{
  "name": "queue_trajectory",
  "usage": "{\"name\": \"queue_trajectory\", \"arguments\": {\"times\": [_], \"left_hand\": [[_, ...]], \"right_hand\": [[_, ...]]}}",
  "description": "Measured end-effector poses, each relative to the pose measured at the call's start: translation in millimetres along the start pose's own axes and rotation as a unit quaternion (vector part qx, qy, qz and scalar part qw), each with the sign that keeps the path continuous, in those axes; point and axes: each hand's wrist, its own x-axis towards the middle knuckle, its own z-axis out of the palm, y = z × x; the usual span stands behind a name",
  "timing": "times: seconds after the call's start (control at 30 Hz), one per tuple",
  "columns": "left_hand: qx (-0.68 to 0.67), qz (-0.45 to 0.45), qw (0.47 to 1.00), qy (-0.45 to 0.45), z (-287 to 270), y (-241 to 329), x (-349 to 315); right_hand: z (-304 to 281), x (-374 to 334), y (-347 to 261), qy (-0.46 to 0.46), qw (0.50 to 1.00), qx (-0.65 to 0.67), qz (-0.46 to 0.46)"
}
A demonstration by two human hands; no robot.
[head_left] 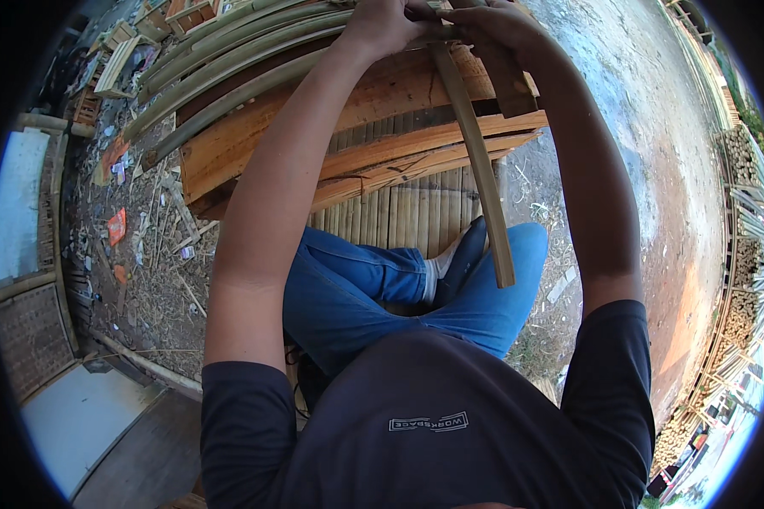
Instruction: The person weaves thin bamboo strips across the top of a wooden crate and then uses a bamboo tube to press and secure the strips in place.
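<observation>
Both arms reach forward to the top edge of the view, over a stack of wood. My left hand (387, 27) is closed, its fingers curled near the upper end of a long narrow wooden strip (477, 161); what they grip is partly hidden. The strip slants down toward me, its near end above my right knee. My right hand (502, 27) is closed over a wider, flat brown slat (508, 81), whose near end sticks out below the palm. Under the hands lie rough orange-brown planks (339, 106), with several greenish bamboo poles (238, 64) along the far left.
My bent legs in blue jeans (356, 267) rest by a bamboo-slat platform (390, 208). Scraps and litter, with an orange wrapper (117, 227), cover the ground at left. Wooden crates (191, 13) stand at the far left. Stacked bamboo (743, 263) lines the right edge.
</observation>
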Motion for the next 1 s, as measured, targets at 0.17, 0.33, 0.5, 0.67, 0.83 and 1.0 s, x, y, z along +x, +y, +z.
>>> {"name": "queue_trajectory", "arguments": {"times": [0.17, 0.33, 0.5, 0.67, 0.83, 1.0], "left_hand": [[-0.044, 0.008, 0.998, -0.035, -6, -2, 8], [-0.019, -0.001, 0.997, -0.077, -8, -9, 14], [0.023, 0.052, 0.998, 0.016, 1, -28, 11], [-0.022, 0.063, 0.997, -0.034, 3, -22, 16], [-0.007, 0.085, 0.996, -0.022, -2, -10, 11], [0.014, 0.046, 0.999, 0.009, 6, -31, 12]], "right_hand": [[-3, 24, 29, -0.048, 0.994, 0.072, -0.063], [-6, 19, 24, -0.068, 0.996, 0.053, -0.032], [3, 8, 11, -0.037, 0.998, 0.011, -0.041], [3, 9, 17, -0.033, 0.997, 0.048, -0.043], [0, 8, 18, -0.028, 0.998, 0.015, -0.048], [3, -2, 40, -0.007, 0.989, -0.046, -0.138]]}}
